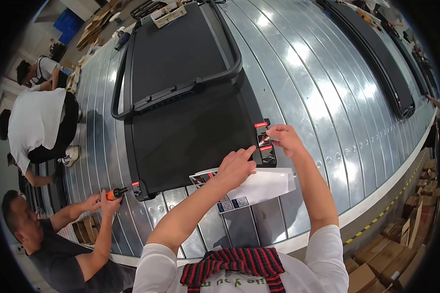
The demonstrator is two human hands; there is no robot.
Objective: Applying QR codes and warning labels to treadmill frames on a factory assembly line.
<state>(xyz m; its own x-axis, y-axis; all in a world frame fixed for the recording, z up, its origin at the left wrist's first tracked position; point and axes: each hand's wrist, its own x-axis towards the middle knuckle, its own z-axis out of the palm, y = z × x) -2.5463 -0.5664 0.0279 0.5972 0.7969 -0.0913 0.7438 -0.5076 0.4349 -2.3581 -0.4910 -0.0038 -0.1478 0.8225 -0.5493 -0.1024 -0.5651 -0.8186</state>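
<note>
A black treadmill deck (190,141) lies before me on the metal roller table. My right hand (287,140) pinches the edge of a red-topped warning label (262,135) at the deck's near right corner. Below it, a second red-topped label (267,155) lies on the end cap. My left hand (236,168) has its index finger stretched toward these labels. Its other fingers are curled over a white sticker sheet (268,188), which hangs past the deck's near edge and is partly hidden by my left forearm.
A co-worker at left holds an orange and black power screwdriver (115,194) at the deck's left corner, by another label (136,185). A black handrail frame (181,90) rests across the deck, with a parts box (168,14) beyond. Cardboard (386,254) piles at right; other people work at far left.
</note>
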